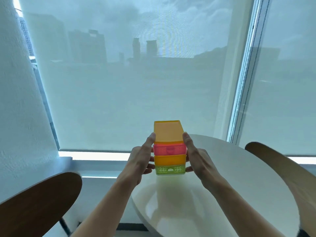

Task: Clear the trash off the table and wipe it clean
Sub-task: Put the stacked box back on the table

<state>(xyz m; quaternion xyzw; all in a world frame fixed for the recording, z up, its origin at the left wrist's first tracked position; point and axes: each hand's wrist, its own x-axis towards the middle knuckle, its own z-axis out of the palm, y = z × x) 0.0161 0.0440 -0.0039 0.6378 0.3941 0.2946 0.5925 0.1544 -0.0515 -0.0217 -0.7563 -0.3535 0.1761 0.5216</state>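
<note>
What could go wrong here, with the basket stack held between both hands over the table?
1. The stack of baskets is held only from the sides by the left hand and right hand; a layer might slide out if they are not locked together.
2. It hangs near the far left edge of the round table; set down there, it could tip off.

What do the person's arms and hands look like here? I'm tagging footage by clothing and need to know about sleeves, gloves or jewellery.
Both forearms are bare as far as the frame shows, with no sleeves in view. The left hand and the right hand wear no gloves, and no rings, watch or bracelet are visible on the fingers or wrists. No markings show.
</note>
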